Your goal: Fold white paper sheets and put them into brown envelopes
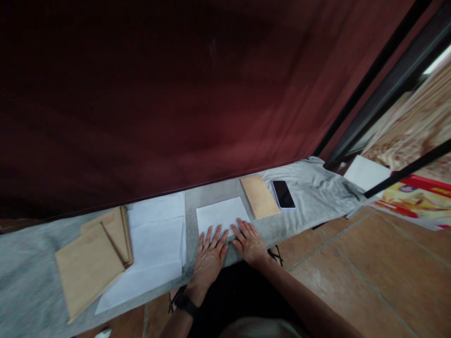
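Observation:
A white sheet of paper [221,212] lies flat on the grey cloth in front of me; whether it is folded I cannot tell. My left hand [209,256] rests palm down at its near left edge, fingers stretched over the paper. At the near right corner my right hand [249,243] is also flat, fingers spread on the paper's edge. Neither hand grips anything. Just right of the sheet is a tan envelope [260,196], apart from both hands. To the left lie several larger white sheets [157,239], partly under brown envelopes [88,263].
Grey cloth [310,197] covers the long narrow surface. A phone [283,194] with a dark screen lies right of the tan envelope. Behind hangs a dark red curtain [211,117]. Black bars [373,70] and a red-yellow printed box [419,197] are at the right, above tiled floor [352,272].

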A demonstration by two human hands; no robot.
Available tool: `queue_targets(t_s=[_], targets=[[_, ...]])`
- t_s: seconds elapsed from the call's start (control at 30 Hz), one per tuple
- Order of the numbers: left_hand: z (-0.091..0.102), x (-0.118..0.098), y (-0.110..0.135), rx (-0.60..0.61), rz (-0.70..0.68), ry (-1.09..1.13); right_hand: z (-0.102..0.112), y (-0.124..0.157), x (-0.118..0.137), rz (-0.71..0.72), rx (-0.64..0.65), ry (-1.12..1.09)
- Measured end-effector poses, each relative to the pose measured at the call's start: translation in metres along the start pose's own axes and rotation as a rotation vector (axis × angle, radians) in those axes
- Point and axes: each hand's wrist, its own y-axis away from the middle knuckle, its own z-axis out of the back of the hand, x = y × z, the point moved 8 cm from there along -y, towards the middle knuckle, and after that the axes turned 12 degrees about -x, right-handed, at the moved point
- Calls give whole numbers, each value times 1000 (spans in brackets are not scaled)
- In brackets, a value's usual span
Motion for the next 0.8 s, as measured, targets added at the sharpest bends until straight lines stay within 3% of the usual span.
queue_targets(t_s=[0.3,0.5,0.8], targets=[[6,6,19,-83,59,20,18,21,-23,-37,-109,59],[7,8,25,-110,102,28,22,20,-25,-57,-129,47],[8,7,23,-67,59,0,2,-7,33,32,59,-142]])
